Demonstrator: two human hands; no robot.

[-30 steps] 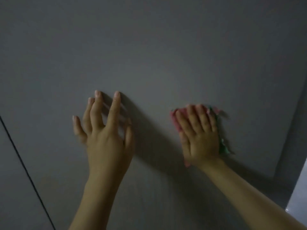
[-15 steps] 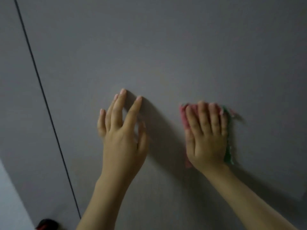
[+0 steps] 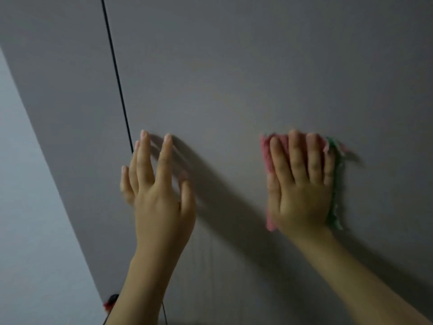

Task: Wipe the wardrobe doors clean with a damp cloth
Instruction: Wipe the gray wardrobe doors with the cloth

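Looking from the head camera: two hands, one cloth, two door panels split by one dark vertical seam (image 3: 117, 76). Left hand (image 3: 159, 191) raised against the right-hand wardrobe door (image 3: 234, 78), fingers straight and spread apart, holding nothing, fingertips near the seam; cannot tell whether the palm touches the panel. Right hand (image 3: 300, 191) laid flat over the cloth (image 3: 267, 156), fingers straight and close together, pressing it onto the same door. Cloth pink along its left edge, green and frayed along its right edge, long axis running up and down, top end pointing upward past the fingertips, bottom end at the wrist. Paler wall (image 3: 35, 207) at far left, beside the left-hand door. One small red-and-black object (image 3: 110, 302) low down, too blurred to name.
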